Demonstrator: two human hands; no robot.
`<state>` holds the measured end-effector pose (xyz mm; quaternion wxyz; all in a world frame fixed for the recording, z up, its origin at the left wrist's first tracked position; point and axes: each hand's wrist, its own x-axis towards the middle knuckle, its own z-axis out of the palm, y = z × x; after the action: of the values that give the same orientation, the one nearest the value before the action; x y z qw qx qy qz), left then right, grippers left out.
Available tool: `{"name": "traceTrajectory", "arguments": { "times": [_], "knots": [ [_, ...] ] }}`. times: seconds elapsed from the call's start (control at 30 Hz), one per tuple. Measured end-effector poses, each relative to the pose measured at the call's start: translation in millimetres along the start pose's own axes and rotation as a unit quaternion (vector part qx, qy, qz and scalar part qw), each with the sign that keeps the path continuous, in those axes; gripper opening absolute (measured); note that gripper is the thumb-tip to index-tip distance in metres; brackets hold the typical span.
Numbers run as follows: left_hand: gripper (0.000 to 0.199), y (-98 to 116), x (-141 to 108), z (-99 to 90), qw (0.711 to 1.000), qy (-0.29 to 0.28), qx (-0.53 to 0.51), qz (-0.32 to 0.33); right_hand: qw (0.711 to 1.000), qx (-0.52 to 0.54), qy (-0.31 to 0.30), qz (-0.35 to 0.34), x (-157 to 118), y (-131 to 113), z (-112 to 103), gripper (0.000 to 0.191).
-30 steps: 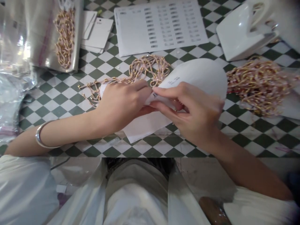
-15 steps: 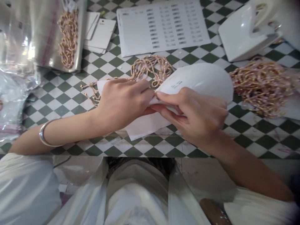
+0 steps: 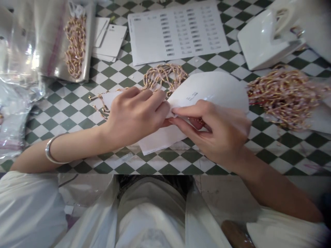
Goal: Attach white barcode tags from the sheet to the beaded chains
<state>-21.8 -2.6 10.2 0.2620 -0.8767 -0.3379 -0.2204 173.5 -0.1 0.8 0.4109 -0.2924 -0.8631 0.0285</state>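
My left hand [image 3: 141, 113], with a silver bangle on the wrist, is closed on the edge of a white card. My right hand [image 3: 222, 127] pinches the same place with thumb and forefinger, its fingertips almost touching the left ones. From there the bent white card [image 3: 219, 86] curves up behind the right hand and shows small printed marks. A few beads show in the gap under the right forefinger. Behind the hands lies a pink and gold beaded strand bundle [image 3: 165, 75]. Other white paper [image 3: 160, 139] lies beneath the hands.
A printed barcode sheet [image 3: 178, 32] lies at the back. Loose beaded strands [image 3: 287, 96] are heaped at right, below a white tape dispenser-like holder [image 3: 269, 38]. White cards [image 3: 111, 41], a bagged beaded bundle [image 3: 74, 48] and clear plastic bags [image 3: 15, 113] are on the left.
The right fingers have shifted slightly at the card's corner, and beads now show beneath the right forefinger. The card has tilted a little. The left hand has barely moved.
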Motion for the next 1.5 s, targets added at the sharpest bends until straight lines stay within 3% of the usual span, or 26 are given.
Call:
{"name": "traceTrajectory", "arguments": {
  "times": [0.23, 0.37, 0.53, 0.7, 0.97, 1.3, 1.5],
  "knots": [
    [0.03, 4.8, 1.7, -4.7, 0.999, -0.019, 0.047, -0.003, 0.997, 0.046, 0.017, 0.051, 2.6, -4.2, -3.4, 0.011],
    [0.035, 8.4, 3.9, -8.3, 0.995, -0.031, 0.089, -0.011, 0.981, 0.106, 0.041, 0.158, 3.0, -4.8, -5.5, 0.012],
    [0.04, 7.9, 4.8, -9.9, 0.993, -0.055, 0.103, -0.021, 0.942, 0.205, 0.067, 0.255, 5.2, 4.9, -8.5, 0.021],
    [0.043, 6.3, 4.9, -10.4, 0.991, -0.079, 0.105, -0.032, 0.883, 0.308, 0.103, 0.338, 0.4, 19.7, -5.4, 0.024],
    [0.05, 3.9, 5.4, -13.1, 0.988, -0.094, 0.117, -0.038, 0.799, 0.437, 0.16, 0.382, 9.0, 22.1, -6.5, 0.027],
    [0.052, 0.8, 5.8, -12.0, 0.984, -0.117, 0.115, -0.066, 0.791, 0.44, 0.204, 0.374, 8.2, 26.0, -9.4, 0.027],
    [0.053, -3.0, 2.4, -5.7, 0.981, -0.13, 0.105, -0.094, 0.808, 0.428, 0.217, 0.342, 12.4, 26.5, -11.7, 0.037]
  ]
}}
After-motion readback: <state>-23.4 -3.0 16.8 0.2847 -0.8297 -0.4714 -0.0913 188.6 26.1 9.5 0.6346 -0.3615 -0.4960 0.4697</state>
